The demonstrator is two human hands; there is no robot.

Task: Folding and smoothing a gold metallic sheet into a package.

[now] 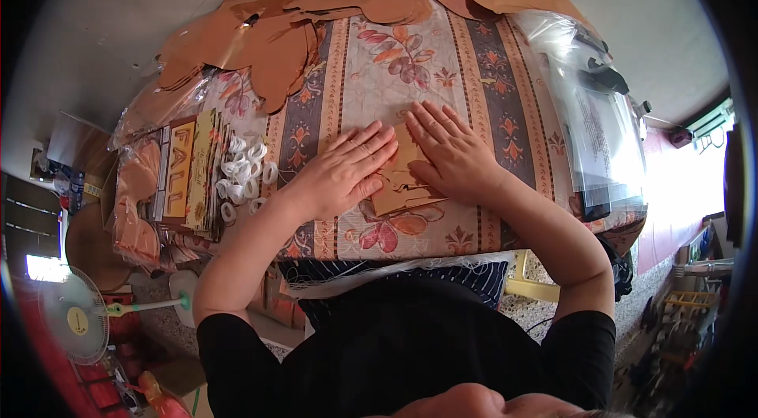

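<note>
Both palms rest on a small yellow-brown stack of flat cut-out cards in the middle of the table. My left hand lies flat over its left side, fingers stretched toward the far right. From the other side my right hand presses down, fingers straight and pointing to the far left. Between the two thumbs part of the top card shows, with a dark curved line on it; the rest is hidden under the hands. Small white ribbon or string rolls are heaped left of my left hand.
A floral striped tablecloth covers the table. Brown shaped cut-outs spread along its far edge. Printed yellow cards stand in a row at the left. Clear plastic bags lie on the right. A fan stands at lower left.
</note>
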